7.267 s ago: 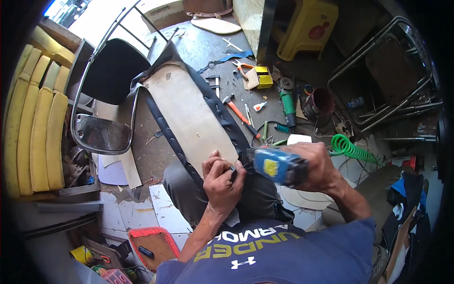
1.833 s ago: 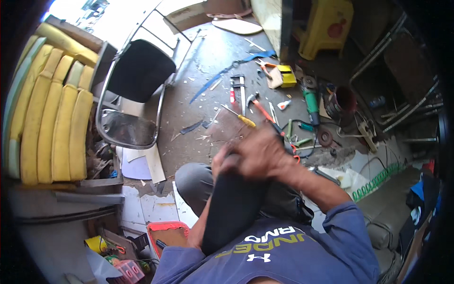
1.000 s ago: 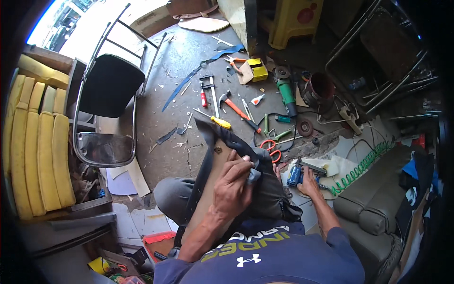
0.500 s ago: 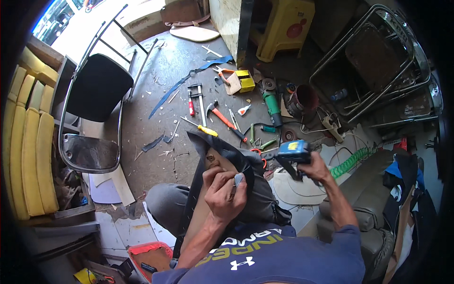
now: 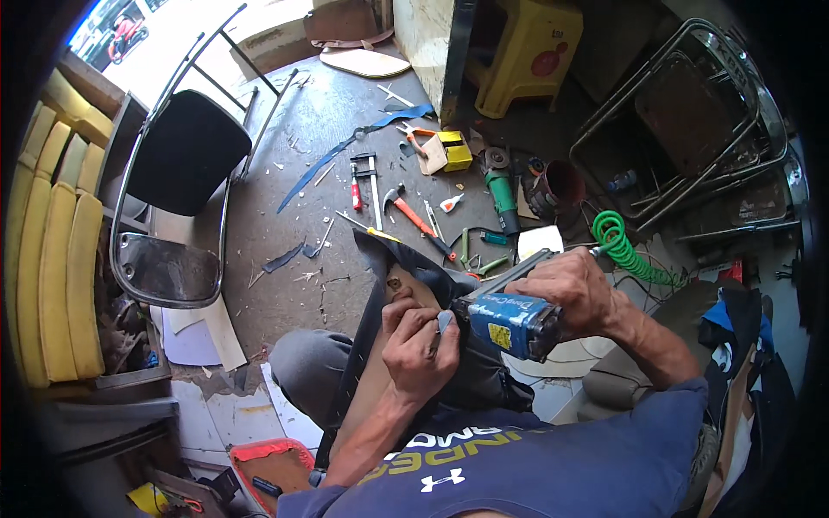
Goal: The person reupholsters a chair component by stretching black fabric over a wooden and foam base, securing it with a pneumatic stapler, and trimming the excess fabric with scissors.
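Observation:
Across my lap lies a brown board [image 5: 416, 290] with black upholstery material [image 5: 376, 246] around its edges. My left hand [image 5: 419, 352] is closed at the near part, pinching the material's edge against the board. A small grey-blue piece [image 5: 445, 322] shows at its thumb; I cannot tell whether it is held or wrapped on. My right hand [image 5: 570, 289] grips a blue air staple gun [image 5: 509, 325], its nose close to the material just right of my left hand. A green coiled air hose [image 5: 615, 242] runs to the gun's handle end.
Beyond my knees a hammer [image 5: 416, 220], a clamp [image 5: 373, 192], a screwdriver [image 5: 371, 226], pliers [image 5: 414, 132] and a green angle grinder [image 5: 498, 190] lie on the floor. A chair frame [image 5: 186, 155] stands left, stacked chairs [image 5: 682, 112] right. A red tray [image 5: 272, 466] is near my left side.
My right hand has brought the staple gun leftward to the board and turned it. The green hose has stretched up with it. My left hand keeps its hold.

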### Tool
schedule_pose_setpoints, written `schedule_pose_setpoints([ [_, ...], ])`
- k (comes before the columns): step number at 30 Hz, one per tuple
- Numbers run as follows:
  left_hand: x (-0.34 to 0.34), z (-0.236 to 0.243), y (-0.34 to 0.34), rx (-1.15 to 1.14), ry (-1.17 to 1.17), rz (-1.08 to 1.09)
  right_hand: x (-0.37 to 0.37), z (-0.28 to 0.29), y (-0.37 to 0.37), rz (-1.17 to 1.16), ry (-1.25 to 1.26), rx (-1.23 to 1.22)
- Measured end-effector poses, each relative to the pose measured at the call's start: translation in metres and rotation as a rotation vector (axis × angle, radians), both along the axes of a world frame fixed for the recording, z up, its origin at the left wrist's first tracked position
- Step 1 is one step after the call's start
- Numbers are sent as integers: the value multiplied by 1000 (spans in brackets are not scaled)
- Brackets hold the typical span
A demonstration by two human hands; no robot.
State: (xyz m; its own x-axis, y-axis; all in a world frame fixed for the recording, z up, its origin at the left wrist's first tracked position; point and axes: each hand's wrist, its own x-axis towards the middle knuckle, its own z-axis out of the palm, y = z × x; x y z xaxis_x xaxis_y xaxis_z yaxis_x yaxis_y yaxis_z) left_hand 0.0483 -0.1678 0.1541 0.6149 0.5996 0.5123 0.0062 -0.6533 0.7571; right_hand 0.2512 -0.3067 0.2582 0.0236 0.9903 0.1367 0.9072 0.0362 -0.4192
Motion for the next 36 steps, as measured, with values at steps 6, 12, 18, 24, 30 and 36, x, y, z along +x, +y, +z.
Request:
schedule_pose_setpoints([
  [6, 1, -3, 3, 48, -33, -8, 4, 13, 12, 29, -42, -86],
  [12, 3, 0, 0, 1, -13, -15, 14, 12, 22, 47, -58, -71],
  [18, 2, -2, 2, 40, -20, -28, 22, 6, 35, 35, -56, -23],
  [24, 6, -4, 7, 36, 20, 35, 6, -13, -2, -123, 175, 144],
  [30, 12, -3, 10, 31, 40, 43, -28, -33, -35, -242, 156, 89],
  [36, 11, -2, 11, 10, 55, 32, -34, -32, -25, -244, 97, 32],
])
